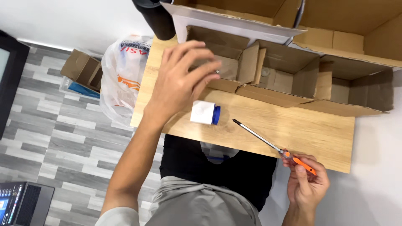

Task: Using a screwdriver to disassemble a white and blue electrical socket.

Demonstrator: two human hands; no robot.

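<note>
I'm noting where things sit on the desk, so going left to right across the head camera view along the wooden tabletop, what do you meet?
Plastic bag hanging off the table's left edge → left hand → white and blue box → screwdriver, its orange handle in the right hand.

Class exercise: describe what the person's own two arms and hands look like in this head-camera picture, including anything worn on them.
Both hands, the left hand and the right hand, are bare: no gloves, and no rings or watch that can be seen. The forearms are uncovered too. A light grey sleeve edge shows only at the upper left arm.
</note>
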